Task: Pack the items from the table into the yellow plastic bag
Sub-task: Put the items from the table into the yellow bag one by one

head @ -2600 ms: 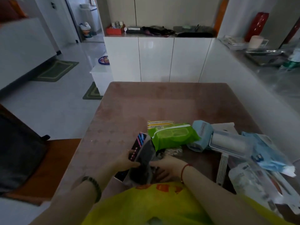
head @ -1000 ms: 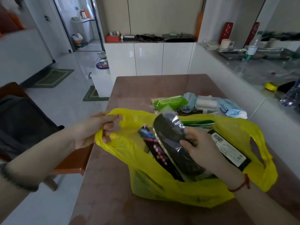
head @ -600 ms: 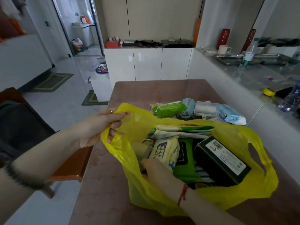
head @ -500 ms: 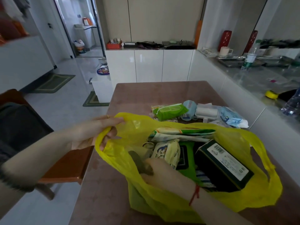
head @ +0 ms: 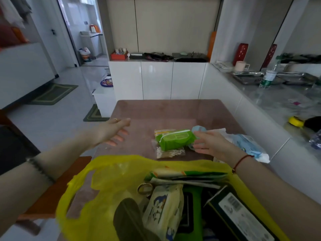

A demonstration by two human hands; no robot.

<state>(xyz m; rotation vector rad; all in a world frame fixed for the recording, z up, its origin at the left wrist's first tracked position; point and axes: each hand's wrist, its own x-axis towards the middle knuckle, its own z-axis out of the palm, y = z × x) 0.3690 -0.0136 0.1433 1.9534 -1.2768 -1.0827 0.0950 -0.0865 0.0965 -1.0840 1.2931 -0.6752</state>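
The yellow plastic bag (head: 104, 174) lies open at the near edge of the brown table (head: 166, 110), holding several items, among them a dark box (head: 243, 218) and a pale wipes pack (head: 165, 211). Beyond it on the table sit a green wipes pack (head: 173, 140), a clear packet of cotton swabs (head: 170, 153), a light blue pack (head: 198, 129) and a blue-white package (head: 248, 146). My right hand (head: 212, 144) is spread open at the right end of the green pack, over the light blue pack. My left hand (head: 112, 131) hovers open and empty left of the items.
A wooden chair (head: 50, 197) with a dark seat stands at the table's left. A white half wall (head: 260, 136) borders the right side, with a grey counter (head: 271, 98) behind it carrying a bottle, trays and a yellow object. White cabinets stand beyond the table's far edge.
My left hand let go of the bag's handle and moved forward over the table. My right hand came out of the bag and reached the green wipes pack. The bag has sagged open.
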